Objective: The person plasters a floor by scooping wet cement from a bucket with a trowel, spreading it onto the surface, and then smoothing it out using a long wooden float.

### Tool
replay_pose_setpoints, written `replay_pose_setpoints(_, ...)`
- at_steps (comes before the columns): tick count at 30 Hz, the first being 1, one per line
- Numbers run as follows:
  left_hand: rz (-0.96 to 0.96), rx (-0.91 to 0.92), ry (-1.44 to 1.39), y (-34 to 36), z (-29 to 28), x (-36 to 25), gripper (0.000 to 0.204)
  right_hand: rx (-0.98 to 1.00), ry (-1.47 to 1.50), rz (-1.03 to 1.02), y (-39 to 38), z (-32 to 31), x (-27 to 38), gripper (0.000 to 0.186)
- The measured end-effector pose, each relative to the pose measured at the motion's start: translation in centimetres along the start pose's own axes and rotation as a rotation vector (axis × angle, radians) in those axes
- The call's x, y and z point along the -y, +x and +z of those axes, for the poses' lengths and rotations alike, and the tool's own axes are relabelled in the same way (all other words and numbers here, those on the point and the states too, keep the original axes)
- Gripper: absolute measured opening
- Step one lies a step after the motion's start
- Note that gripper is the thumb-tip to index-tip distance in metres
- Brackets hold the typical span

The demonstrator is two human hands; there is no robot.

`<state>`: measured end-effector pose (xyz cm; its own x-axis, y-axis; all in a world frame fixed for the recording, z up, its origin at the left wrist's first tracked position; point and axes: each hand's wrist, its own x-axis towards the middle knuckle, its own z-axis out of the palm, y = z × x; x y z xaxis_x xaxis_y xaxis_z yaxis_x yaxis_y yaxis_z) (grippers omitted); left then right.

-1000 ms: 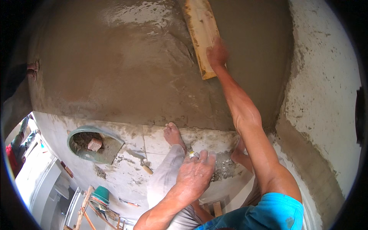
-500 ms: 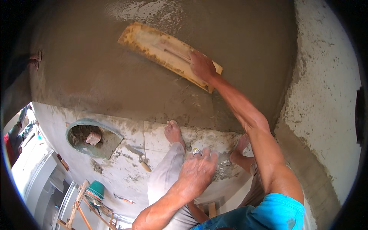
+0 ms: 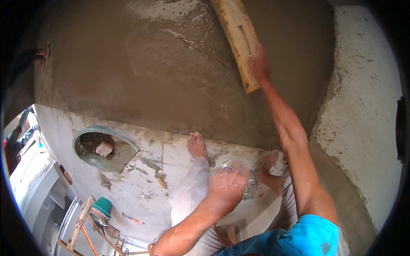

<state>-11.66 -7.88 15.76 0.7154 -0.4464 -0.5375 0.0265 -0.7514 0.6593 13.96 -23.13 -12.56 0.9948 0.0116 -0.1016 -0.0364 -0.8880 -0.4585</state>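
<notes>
My right hand (image 3: 259, 64) grips a long wooden float (image 3: 237, 32) on wet grey-brown mortar (image 3: 128, 72), the float angled up and away toward the top edge. My left hand (image 3: 228, 183), with a ringed finger, hangs over my legs, fingers curled; whatever may be under them is hidden. My bare feet (image 3: 196, 145) stand on dirty white tiles (image 3: 149, 147) along the mortar's edge. Left of them a trowel (image 3: 161, 181) lies beside a green tub (image 3: 85, 158) holding mortar and a brick piece (image 3: 103, 149).
A whitish wall (image 3: 358, 106) runs down the right. At lower left are a green bucket (image 3: 101, 208), a wooden frame (image 3: 80, 222) and a tool (image 3: 132, 220). Another person's feet (image 3: 42, 57) show at the far left.
The float swung from upright to slanting leftward, then back to steeply upright, now farther right than at first. My left hand moved slightly right and up. The view shifted slightly.
</notes>
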Motion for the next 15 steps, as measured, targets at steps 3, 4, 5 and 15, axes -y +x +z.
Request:
replay_pose_setpoints(3,-0.001,-0.011,-0.011,0.0,-0.9,-0.1,0.035,-0.102,-0.069,0.005,2.4,2.0,-1.0,0.061)
replay_pose_setpoints(4,0.003,-0.018,-0.022,-0.1,-1.0,-0.2,0.035,-0.120,-0.087,-0.024,3.0,2.3,-1.4,0.063)
replay_pose_setpoints(5,0.007,-0.026,-0.033,-0.2,-1.2,-0.2,0.036,-0.138,-0.105,-0.052,3.5,2.7,-1.6,0.065)
replay_pose_setpoints(15,0.011,-0.067,-0.073,-0.3,-1.2,0.0,0.034,-0.050,-0.103,-0.298,3.5,4.6,3.4,0.053)
